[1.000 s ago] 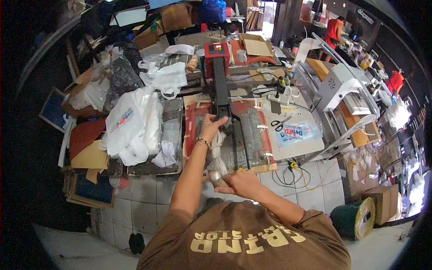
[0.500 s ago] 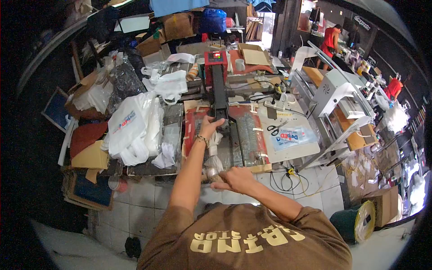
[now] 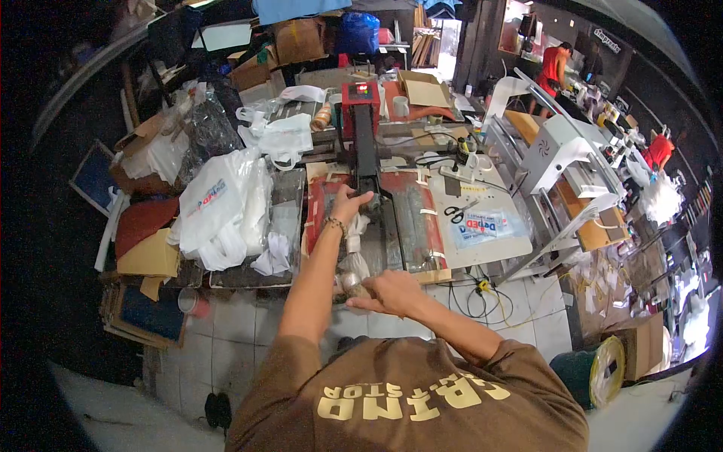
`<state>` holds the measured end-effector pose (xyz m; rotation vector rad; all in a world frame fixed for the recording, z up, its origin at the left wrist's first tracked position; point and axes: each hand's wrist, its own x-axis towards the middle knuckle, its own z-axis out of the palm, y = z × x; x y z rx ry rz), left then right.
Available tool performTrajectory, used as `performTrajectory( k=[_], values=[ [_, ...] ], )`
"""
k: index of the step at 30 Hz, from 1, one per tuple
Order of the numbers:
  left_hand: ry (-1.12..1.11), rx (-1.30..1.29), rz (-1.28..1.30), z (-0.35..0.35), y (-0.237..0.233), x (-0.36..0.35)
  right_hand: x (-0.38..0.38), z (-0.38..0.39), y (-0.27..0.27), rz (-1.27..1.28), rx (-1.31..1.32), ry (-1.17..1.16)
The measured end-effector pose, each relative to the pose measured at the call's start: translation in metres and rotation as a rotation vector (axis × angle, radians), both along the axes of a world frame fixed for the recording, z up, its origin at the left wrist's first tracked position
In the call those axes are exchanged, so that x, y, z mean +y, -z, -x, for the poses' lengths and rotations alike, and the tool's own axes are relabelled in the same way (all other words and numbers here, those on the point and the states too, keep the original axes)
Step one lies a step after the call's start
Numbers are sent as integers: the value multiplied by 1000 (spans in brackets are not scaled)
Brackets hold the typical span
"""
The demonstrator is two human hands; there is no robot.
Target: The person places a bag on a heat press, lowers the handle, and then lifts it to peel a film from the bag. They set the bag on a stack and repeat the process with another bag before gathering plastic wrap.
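A heat press [image 3: 366,143] with a black arm and a red control box stands on the table before me. My left hand [image 3: 351,206] rests on the middle of the press, near the upper end of its handle, thumb spread away from the fingers. A handle [image 3: 352,265] wrapped in pale, wrinkled material points toward me. My right hand [image 3: 390,292] is closed at the near end of this handle, partly hiding it. Under the arm lies the press's flat bed, with a taped red and grey surface [image 3: 419,218] showing at the right.
White printed bags [image 3: 222,211] are piled on the left. On a pale board at right lie scissors [image 3: 455,214] and a printed plastic bag [image 3: 489,228]. A white-framed machine [image 3: 557,154] stands farther right. Cables [image 3: 482,297] trail on the floor. A person in red [image 3: 553,68] works behind.
The view has shifted slightly. Both hands stay on the press, and the right hand with the handle end appears a little higher and farther left.
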<state>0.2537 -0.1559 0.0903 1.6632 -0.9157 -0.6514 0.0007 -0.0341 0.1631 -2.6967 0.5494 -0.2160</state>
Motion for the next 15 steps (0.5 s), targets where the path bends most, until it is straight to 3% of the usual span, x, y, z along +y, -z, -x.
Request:
performTrajectory(
  k=[2, 4, 6, 7, 8, 10, 11, 12, 13, 15],
  values=[
    [26, 102, 50, -1, -24, 2, 3, 3, -40, 41, -20, 9],
    [183, -296, -167, -12, -62, 0, 1, 8, -94, 111, -8, 11],
    [217, -277, -261, -18, -88, -8, -2, 5, -125, 136, -3, 3],
    [192, -451, -221, -17, -99, -8, -6, 5, -135, 187, -71, -29],
    [184, -460, -221, -18, -108, -5, -8, 6, -143, 231, -140, -53],
    [222, -233, -237, -20, -129, -2, -13, 4, -167, 238, -124, -58],
    [355, 282, -149, -32, -115, -13, -13, 3, -178, 241, -98, -64],
    [338, 274, -135, -32, -130, 3, -13, 2, -192, 253, -106, -83],
    [390, 73, 106, -23, -153, 33, -13, 1, -206, 333, -149, -17],
    [415, -134, 269, -42, -160, 45, -17, -3, -231, 485, -312, 57]
  ],
)
